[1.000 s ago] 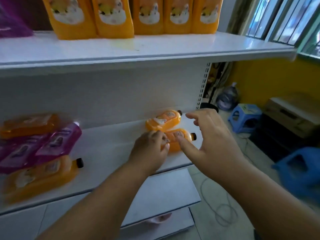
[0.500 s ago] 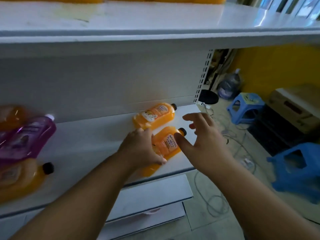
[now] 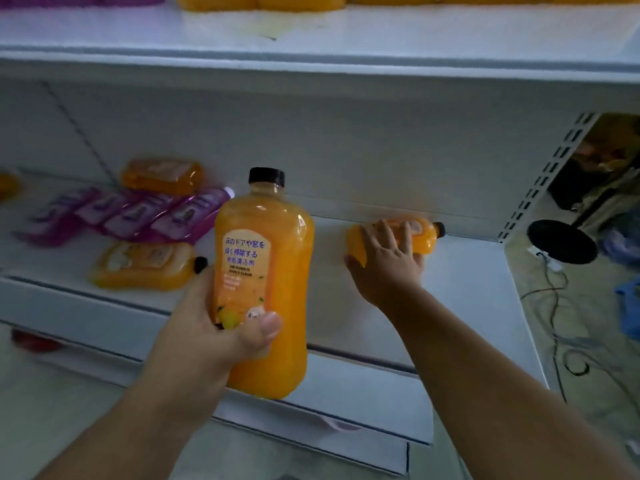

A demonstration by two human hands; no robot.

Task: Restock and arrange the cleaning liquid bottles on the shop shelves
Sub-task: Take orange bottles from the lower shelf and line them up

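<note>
We've got one orange bottle [image 3: 263, 271] upright in our left hand [image 3: 214, 327], fingers wrapped round its lower half in front of the middle shelf [image 3: 467, 289], while our right hand [image 3: 384, 261] lies with fingers spread over a second bottle [image 3: 415, 237] on its side at the back. Next, it seems, we stand both up in a row. The label carries Japanese print and small, blurred English we can't make out.

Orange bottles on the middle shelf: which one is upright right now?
Only the orange bottle gripped by the left hand, black cap up. The others lie flat, including the one under the right hand.
</note>
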